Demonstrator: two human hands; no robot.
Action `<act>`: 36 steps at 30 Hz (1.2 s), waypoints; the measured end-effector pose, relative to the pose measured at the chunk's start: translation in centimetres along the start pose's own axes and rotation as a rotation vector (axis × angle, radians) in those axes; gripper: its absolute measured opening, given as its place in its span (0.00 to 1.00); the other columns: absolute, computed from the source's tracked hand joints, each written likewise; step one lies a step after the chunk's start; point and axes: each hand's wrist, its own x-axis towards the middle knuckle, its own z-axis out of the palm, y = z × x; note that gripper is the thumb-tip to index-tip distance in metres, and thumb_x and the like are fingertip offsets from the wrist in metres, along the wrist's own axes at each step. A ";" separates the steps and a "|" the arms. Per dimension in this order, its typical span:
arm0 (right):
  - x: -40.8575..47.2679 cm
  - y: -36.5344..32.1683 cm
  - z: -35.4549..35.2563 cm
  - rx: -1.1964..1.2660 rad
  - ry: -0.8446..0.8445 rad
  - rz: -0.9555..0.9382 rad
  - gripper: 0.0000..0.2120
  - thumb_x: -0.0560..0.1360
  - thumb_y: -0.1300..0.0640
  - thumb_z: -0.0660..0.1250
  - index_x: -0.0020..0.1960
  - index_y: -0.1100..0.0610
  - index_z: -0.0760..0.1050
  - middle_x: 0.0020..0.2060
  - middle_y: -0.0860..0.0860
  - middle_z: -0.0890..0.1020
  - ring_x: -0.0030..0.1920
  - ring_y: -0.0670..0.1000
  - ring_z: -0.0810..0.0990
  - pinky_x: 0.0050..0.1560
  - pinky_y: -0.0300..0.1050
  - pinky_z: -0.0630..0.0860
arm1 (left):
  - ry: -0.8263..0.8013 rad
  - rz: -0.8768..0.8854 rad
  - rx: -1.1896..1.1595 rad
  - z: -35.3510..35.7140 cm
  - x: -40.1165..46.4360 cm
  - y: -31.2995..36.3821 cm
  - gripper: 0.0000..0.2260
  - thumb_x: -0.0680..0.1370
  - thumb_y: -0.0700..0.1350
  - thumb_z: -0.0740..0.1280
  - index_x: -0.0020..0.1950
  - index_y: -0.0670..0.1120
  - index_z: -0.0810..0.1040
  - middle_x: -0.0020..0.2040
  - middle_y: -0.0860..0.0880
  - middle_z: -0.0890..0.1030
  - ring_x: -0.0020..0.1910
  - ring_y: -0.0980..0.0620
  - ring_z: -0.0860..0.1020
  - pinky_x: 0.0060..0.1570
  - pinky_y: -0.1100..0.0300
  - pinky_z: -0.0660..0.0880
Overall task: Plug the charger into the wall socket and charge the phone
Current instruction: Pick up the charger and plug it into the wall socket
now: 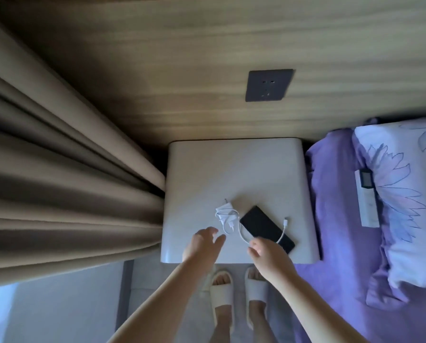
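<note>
Just beyond the spread left grip [204,241], charger [225,215]; right grip [266,251] loosely open.

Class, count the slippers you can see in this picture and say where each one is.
2. One slipper on the person's left foot, the other slipper on the right foot, both on the floor before the white bedside table.

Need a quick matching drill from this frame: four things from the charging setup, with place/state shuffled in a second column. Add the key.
Column 1
1. wall socket
2. phone
3. charger
4. left hand

Column 2
A. white, lying on the nightstand, prongs free
B. dark plate on the wood panel, nothing plugged in
C. open, fingers spread, holding nothing
D. black, screen dark, the white cable draped across it

Pairs: 1-B, 2-D, 3-A, 4-C
</note>
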 end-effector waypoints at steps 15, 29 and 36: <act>11.7 0.5 2.3 0.158 0.100 -0.028 0.10 0.77 0.57 0.61 0.57 0.55 0.75 0.50 0.51 0.83 0.51 0.54 0.81 0.39 0.40 0.68 | -0.101 -0.285 -0.656 1.1 11.4 4.0 0.08 0.74 0.50 0.67 0.41 0.46 0.77 0.42 0.45 0.81 0.46 0.46 0.81 0.43 0.54 0.80; 10.2 -1.6 -1.6 0.502 0.210 -0.158 0.10 0.75 0.62 0.66 0.47 0.49 0.82 0.40 0.54 0.86 0.44 0.60 0.82 0.42 0.43 0.75 | -0.194 -0.143 -0.863 -2.7 8.1 4.4 0.15 0.74 0.36 0.68 0.60 0.37 0.77 0.54 0.39 0.81 0.53 0.44 0.80 0.55 0.53 0.77; 8.5 -2.4 -2.7 0.352 0.253 -0.252 0.05 0.73 0.62 0.70 0.46 0.56 0.84 0.41 0.48 0.84 0.41 0.44 0.78 0.43 0.30 0.69 | 0.117 -0.075 -1.011 -5.0 6.6 4.6 0.12 0.75 0.43 0.69 0.58 0.45 0.79 0.46 0.53 0.79 0.42 0.61 0.74 0.44 0.61 0.66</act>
